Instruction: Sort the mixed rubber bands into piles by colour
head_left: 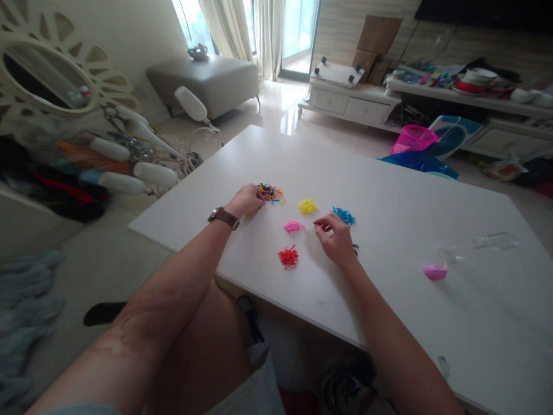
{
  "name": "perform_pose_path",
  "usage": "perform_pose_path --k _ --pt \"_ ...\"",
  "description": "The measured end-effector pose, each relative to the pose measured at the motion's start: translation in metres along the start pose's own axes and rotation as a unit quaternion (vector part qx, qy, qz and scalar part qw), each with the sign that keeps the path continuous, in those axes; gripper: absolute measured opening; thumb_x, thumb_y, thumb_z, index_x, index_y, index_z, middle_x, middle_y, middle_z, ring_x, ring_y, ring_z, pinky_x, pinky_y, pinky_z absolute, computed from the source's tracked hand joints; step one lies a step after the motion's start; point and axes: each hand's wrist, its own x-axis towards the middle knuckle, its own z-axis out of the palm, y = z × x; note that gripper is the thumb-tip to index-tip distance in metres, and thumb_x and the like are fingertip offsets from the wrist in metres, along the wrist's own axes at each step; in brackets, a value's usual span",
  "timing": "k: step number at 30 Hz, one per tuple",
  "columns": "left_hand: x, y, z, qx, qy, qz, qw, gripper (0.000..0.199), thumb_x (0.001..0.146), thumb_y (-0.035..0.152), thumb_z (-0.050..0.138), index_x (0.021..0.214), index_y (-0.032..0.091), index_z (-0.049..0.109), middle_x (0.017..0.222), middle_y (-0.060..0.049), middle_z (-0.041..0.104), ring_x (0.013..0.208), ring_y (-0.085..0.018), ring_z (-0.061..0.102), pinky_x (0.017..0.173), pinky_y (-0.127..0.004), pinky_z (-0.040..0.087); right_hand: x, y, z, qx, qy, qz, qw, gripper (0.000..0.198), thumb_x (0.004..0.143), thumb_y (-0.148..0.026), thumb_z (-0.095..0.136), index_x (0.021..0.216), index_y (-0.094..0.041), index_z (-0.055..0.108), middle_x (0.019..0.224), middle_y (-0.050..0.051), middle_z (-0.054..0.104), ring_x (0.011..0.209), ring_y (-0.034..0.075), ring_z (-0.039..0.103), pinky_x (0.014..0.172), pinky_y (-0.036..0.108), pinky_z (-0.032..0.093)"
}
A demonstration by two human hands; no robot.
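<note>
Left hand beside tangled, multicoloured bands.

A white, glossy surface carries small heaps of thin pieces: a mixed-colour pile, a yellow heap and a blue heap in a rough row, then a pink heap, a red heap nearest the front edge, and a mostly hidden black heap. Well apart, to the right, lie a pinkish-purple object and, near it, a transparent object.
</note>
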Motion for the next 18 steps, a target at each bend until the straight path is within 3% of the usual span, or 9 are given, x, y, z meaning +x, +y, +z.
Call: perform_pose_path --k 5,9,14,18 --pt "-0.004 0.005 -0.007 0.006 0.001 0.01 1.0 0.012 0.066 0.02 0.074 0.057 0.017 0.067 0.05 -0.001 0.057 0.053 -0.014 0.051 0.055 -0.026 0.036 0.0 0.0 0.0 0.003 0.0 -0.006 1.0 0.009 0.086 -0.018 0.058 0.081 -0.02 0.065 0.08 0.002 0.059 0.068 0.015 0.057 0.066 0.029 0.048" --pt "-0.01 0.009 -0.01 -0.126 -0.032 0.031 0.991 0.011 0.072 0.02 0.073 0.064 0.016 0.067 0.059 -0.003 0.065 0.056 -0.014 0.057 0.057 -0.025 0.041 -0.001 0.0 0.001 0.006 -0.002 -0.008 1.0 0.009 0.086 -0.018 0.057 0.081 -0.02 0.065 0.08 0.002 0.059 0.068 0.015 0.057 0.065 0.029 0.048" --pt "-0.023 0.024 0.0 -0.339 -0.126 0.058 0.93 0.018 0.073 0.026 0.08 0.079 0.012 0.069 0.075 -0.009 0.073 0.068 -0.015 0.067 0.066 -0.026 0.052 -0.001 -0.001 0.002 0.004 -0.005 -0.01 1.0 0.01 0.086 -0.02 0.058 0.081 -0.02 0.066 0.078 0.002 0.062 0.069 0.016 0.058 0.066 0.03 0.049" --pt "-0.036 0.041 0.013 -0.425 -0.198 0.075 0.88 0.026 0.073 0.029 0.083 0.087 0.01 0.073 0.089 -0.013 0.075 0.079 -0.016 0.071 0.079 -0.03 0.056 -0.001 -0.004 0.002 0.008 -0.012 -0.009 1.0 0.01 0.088 -0.025 0.062 0.08 -0.021 0.067 0.076 0.002 0.063 0.067 0.016 0.058 0.065 0.029 0.049"
